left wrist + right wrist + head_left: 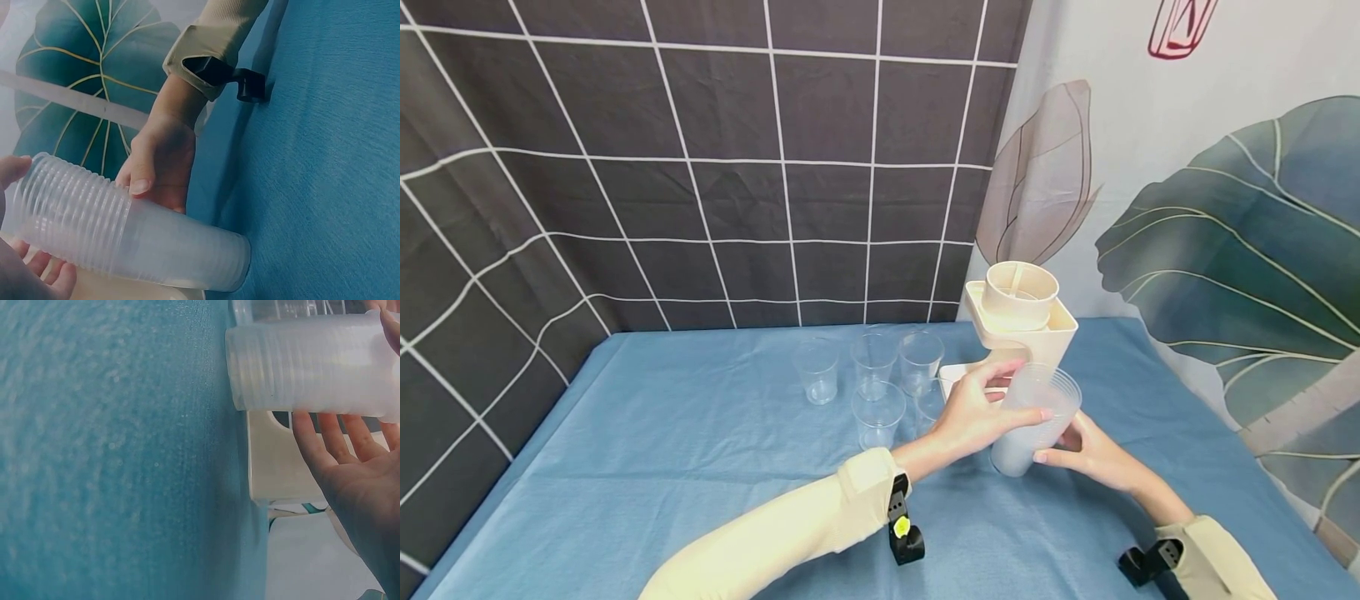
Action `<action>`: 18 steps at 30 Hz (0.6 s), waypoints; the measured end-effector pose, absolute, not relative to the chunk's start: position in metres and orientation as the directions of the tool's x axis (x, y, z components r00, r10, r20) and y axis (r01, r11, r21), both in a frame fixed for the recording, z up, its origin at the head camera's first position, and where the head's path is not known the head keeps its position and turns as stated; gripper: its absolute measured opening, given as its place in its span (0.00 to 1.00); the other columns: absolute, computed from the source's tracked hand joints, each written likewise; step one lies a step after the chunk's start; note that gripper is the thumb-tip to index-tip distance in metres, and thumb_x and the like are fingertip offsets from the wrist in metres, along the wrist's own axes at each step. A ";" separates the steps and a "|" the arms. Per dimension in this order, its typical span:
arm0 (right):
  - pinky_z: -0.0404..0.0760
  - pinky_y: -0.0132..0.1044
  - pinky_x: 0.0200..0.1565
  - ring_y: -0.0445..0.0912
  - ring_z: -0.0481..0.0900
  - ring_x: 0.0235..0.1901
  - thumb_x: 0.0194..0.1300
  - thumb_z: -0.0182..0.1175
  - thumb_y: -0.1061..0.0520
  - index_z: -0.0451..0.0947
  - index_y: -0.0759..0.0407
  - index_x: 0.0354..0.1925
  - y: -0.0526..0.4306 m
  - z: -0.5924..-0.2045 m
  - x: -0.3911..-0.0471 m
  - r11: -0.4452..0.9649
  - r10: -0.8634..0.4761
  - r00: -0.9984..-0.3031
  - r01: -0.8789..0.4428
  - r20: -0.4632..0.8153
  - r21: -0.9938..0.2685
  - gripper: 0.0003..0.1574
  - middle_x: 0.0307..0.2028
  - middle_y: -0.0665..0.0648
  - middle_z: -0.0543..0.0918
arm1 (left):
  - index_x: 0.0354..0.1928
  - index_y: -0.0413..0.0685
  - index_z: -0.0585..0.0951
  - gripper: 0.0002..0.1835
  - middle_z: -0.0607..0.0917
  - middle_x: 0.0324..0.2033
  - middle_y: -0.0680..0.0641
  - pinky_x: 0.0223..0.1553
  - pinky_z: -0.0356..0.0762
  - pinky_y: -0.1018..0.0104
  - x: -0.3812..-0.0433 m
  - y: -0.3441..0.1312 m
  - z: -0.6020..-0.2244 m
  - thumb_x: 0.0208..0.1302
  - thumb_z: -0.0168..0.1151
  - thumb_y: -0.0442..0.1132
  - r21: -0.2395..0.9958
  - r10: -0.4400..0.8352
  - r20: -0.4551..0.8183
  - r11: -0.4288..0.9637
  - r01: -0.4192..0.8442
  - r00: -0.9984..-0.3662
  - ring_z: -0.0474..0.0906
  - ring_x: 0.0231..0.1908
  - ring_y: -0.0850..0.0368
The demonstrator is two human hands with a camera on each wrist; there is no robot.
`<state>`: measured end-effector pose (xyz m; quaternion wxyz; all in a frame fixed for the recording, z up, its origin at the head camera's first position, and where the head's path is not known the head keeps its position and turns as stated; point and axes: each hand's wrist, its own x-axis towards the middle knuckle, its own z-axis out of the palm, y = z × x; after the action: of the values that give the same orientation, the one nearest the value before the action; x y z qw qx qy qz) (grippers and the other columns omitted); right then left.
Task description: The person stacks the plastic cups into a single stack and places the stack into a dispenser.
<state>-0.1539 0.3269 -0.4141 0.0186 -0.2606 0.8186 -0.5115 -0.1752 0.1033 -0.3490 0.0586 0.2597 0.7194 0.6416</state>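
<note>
A tall stack of nested translucent plastic cups (pixel 181 240) stands nearly upright, its base at or close to the blue cloth. My left hand (pixel 981 408) grips the stack near its rims, thumb in front and fingers on the far side. Low on the right side, my right hand (pixel 356 462) touches the stack with fairly straight, spread fingers; some fingertips are hidden behind it. Just behind the stack is a cream plastic stand (pixel 1026 337) with a round ring on top. Several clear cups, one of them a front cup (pixel 878 414), stand left of my left hand.
A blue cloth (pixel 700 467) covers the table. Behind it hang a dark curtain (pixel 820 200) with white grid lines and a white leaf-print curtain (pixel 1120 158). The stand and the group of cups sit toward the far edge.
</note>
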 end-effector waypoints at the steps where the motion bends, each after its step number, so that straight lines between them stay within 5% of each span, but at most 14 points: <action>1: 0.71 0.19 0.54 0.26 0.69 0.56 0.58 0.62 0.70 0.46 0.60 0.72 0.327 -0.414 -0.154 0.342 -0.445 -0.864 -0.407 0.235 -0.847 0.51 0.61 0.36 0.63 | 0.63 0.49 0.74 0.36 0.80 0.58 0.52 0.56 0.74 0.75 -0.175 0.103 -0.349 0.50 0.74 0.40 0.953 0.449 0.248 0.044 0.299 -0.858 0.78 0.53 0.67; 18: 0.68 0.17 0.55 0.24 0.67 0.57 0.58 0.62 0.70 0.46 0.58 0.72 0.327 -0.414 -0.154 0.346 -0.443 -0.868 -0.398 0.226 -0.849 0.51 0.61 0.36 0.63 | 0.63 0.51 0.74 0.35 0.79 0.59 0.50 0.56 0.74 0.74 -0.173 0.099 -0.346 0.50 0.74 0.40 0.954 0.445 0.244 0.047 0.295 -0.861 0.78 0.53 0.64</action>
<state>-0.1537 0.3273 -0.4141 0.0219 -0.2564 0.8202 -0.5109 -0.1733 0.0989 -0.3462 0.0587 0.2566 0.7211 0.6409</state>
